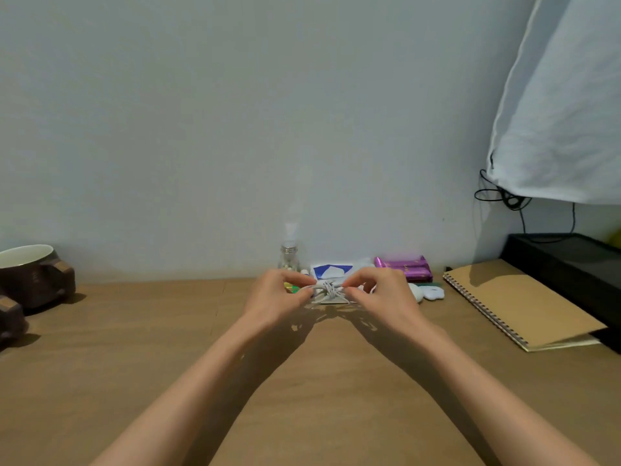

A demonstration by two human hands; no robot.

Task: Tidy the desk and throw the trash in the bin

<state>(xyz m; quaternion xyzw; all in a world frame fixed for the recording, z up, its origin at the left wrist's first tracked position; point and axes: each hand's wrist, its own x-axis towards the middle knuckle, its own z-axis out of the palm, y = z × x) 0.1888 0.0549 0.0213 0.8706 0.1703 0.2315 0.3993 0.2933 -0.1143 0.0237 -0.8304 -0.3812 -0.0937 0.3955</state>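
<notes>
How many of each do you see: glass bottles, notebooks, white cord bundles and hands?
glass bottle: 1
notebook: 1
white cord bundle: 1
hands: 2, left hand and right hand
Total: 5

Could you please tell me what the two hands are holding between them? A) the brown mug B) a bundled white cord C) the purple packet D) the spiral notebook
B: the left hand and the right hand each pinch one end of the bundled white cord over the desk.
</notes>
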